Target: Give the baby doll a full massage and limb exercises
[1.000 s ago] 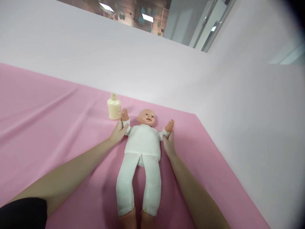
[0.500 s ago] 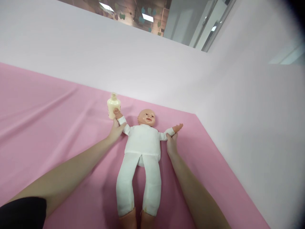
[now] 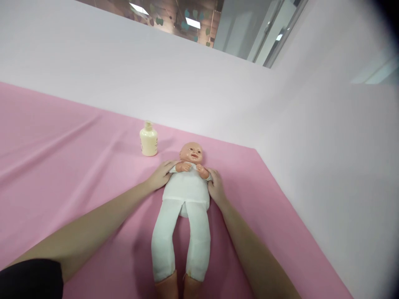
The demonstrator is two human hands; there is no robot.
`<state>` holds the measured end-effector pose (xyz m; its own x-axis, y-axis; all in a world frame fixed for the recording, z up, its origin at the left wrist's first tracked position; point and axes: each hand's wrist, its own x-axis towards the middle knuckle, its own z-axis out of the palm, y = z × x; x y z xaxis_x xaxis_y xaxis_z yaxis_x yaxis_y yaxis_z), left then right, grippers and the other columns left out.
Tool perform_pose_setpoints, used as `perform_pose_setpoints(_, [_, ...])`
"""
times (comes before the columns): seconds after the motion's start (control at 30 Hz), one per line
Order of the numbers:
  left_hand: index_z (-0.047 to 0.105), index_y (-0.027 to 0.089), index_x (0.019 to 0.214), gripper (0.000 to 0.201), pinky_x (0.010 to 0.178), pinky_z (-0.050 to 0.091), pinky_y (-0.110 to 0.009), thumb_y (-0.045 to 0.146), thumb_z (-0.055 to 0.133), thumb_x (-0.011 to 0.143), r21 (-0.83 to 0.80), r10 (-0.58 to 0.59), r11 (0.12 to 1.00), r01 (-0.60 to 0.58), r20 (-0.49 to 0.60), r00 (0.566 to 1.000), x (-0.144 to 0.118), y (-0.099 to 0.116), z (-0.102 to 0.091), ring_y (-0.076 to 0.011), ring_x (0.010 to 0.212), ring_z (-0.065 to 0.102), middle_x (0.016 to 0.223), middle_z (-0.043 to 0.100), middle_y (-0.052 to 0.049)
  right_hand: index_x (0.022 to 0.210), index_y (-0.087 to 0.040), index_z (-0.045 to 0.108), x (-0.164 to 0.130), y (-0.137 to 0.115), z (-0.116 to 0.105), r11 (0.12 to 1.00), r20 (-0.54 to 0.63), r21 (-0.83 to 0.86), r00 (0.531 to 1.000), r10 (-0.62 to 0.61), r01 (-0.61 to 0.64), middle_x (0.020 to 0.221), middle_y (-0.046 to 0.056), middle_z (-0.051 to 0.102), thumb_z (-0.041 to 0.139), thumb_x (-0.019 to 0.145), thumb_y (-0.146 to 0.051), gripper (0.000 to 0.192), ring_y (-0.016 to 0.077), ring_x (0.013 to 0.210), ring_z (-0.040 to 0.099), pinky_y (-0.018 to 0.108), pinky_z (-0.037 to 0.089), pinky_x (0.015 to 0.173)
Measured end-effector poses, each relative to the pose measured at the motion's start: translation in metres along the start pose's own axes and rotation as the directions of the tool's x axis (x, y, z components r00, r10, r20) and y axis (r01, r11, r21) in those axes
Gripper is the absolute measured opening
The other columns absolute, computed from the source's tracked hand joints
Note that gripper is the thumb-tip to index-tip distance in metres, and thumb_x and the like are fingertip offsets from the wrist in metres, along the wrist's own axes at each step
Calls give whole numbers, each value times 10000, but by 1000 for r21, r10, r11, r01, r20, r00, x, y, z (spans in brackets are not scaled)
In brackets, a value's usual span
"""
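Observation:
A baby doll [image 3: 186,187] with a bald head and white cloth top and legs lies on its back, feet towards me. Its two arms are folded in, and both small hands rest on its upper chest. My left hand [image 3: 162,175] holds the doll's arm on the left side, fingers over the white sleeve. On the other side, my right hand [image 3: 216,185] is wrapped round the other arm near the wrist; its fingers partly hide the sleeve.
A cream pump bottle [image 3: 149,141] stands upright to the left of the doll's head. Underneath is a pink sheet [image 3: 93,166] with a few creases. A white wall [image 3: 187,91] rises behind and along the right, with a window [image 3: 174,20] above.
The doll's arms, stretched out sideways before, are now folded over its chest. Both my hands have moved inwards with them. The bottle stands where it was, now uncovered by the doll's hand.

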<state>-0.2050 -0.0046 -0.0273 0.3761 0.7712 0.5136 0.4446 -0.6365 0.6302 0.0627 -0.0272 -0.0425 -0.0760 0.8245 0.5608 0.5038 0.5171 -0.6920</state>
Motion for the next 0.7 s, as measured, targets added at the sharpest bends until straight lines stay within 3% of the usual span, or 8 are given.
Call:
perform_pose_setpoints(0.2, [468, 214, 1317, 456, 1064, 349, -465, 251, 462, 862, -25, -71, 997, 70, -33, 997, -3, -2, 1, -258, 1208, 476, 1291, 540, -85, 1181, -244, 574, 0, -1, -1, 1000, -11, -15, 1000, 21, -22, 1196, 44, 594, 381, 676, -44, 576, 214, 1150, 504, 438, 370, 1052])
perform_pose_setpoints(0.43, [335, 169, 1367, 536, 1064, 349, -440, 349, 476, 882, -189, -182, 970, 152, -150, 972, -3, -8, 1, -258, 1242, 449, 1354, 466, -123, 1249, -227, 497, 0, -4, -2, 972, -58, 136, 978, 202, -193, 1272, 61, 559, 458, 764, -161, 492, 203, 1185, 508, 413, 375, 1046])
perform_pose_setpoints(0.57, [344, 188, 1329, 527, 1005, 403, -425, 358, 508, 858, -336, -289, 920, 204, -229, 929, -3, -23, 5, -243, 1156, 498, 1249, 512, -108, 1197, -204, 486, 1, -1, -3, 939, -113, 212, 947, 300, -272, 1168, 75, 594, 495, 746, -217, 451, 217, 1076, 560, 406, 428, 974])
perform_pose_setpoints(0.7, [380, 232, 1241, 469, 932, 454, -389, 330, 553, 817, -503, -439, 829, 244, -316, 841, 1, -34, 7, -213, 1073, 529, 1136, 535, -68, 1164, -188, 467, 1, 8, -5, 894, -196, 260, 886, 420, -365, 1080, 80, 596, 518, 725, -268, 449, 231, 988, 577, 410, 459, 899])
